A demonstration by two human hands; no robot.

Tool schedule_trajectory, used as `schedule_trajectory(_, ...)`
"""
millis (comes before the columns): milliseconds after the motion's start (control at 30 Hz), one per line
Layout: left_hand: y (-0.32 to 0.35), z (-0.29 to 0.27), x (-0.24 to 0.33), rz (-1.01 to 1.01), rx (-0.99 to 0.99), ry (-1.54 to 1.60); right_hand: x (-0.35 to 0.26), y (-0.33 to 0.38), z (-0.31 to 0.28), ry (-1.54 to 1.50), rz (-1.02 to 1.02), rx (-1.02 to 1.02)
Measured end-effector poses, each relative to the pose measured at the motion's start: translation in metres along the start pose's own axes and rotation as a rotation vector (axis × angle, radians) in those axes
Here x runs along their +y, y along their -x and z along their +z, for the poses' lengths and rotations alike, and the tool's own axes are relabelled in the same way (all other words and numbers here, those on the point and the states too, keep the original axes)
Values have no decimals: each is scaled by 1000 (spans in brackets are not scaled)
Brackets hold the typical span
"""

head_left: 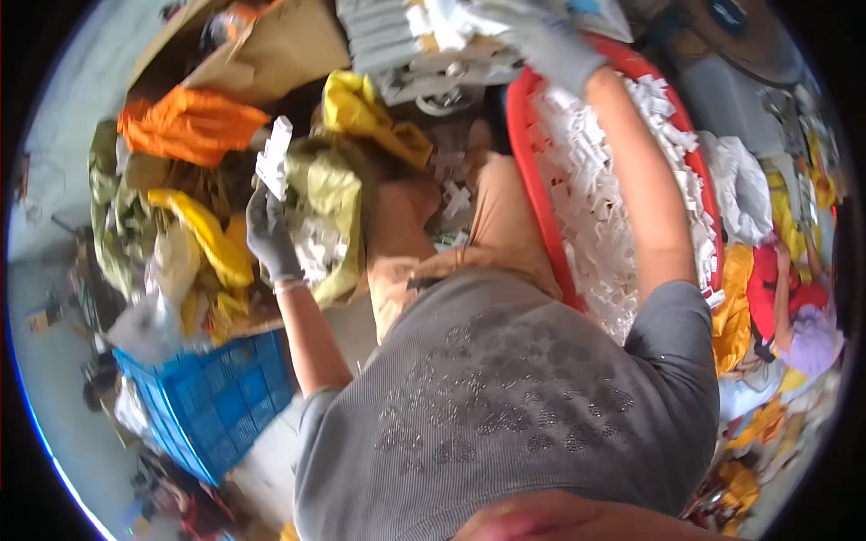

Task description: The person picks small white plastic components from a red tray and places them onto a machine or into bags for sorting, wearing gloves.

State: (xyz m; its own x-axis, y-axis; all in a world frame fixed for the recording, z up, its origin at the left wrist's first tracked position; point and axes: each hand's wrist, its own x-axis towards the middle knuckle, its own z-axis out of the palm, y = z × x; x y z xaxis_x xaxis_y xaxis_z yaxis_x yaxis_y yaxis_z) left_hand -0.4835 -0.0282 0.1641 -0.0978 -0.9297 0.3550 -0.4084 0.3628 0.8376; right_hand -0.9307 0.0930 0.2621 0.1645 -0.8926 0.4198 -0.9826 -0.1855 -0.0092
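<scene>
My left hand (271, 236), in a dark grey glove, is closed around the lower end of a white plastic piece (274, 155). The piece points up, over the edge of an olive-green woven sack (336, 185) with white pieces (317, 251) inside. My right hand (552, 47), gloved in lighter grey, reaches far forward and is smeared by motion, so its fingers cannot be read. Close by it, white pieces (444, 22) lie on a grey metal machine (388, 54). Below my right forearm stands a long red tub (548, 236) filled with small white plastic pieces (586, 203).
A cardboard box (284, 54), an orange bag (189, 126) and yellow bags (356, 108) crowd the far left. A blue plastic crate (212, 406) stands near left. White sacks (735, 189) lie right of the tub. Another person (803, 325) sits at the far right.
</scene>
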Motion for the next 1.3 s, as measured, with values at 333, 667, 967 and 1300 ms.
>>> schedule_trajectory(333,61,-19,-143,-169,-35,-497,-49,101,1,-203,310,311)
schedule_trajectory(667,64,19,-96,-169,-656,-251,-25,358,66,-2,1086,-228)
schedule_trajectory(967,43,44,-38,-51,-603,-258,-30,327,130,387,895,-560)
schedule_trajectory(1300,28,44,7,84,-477,-186,-23,346,76,-132,1075,2)
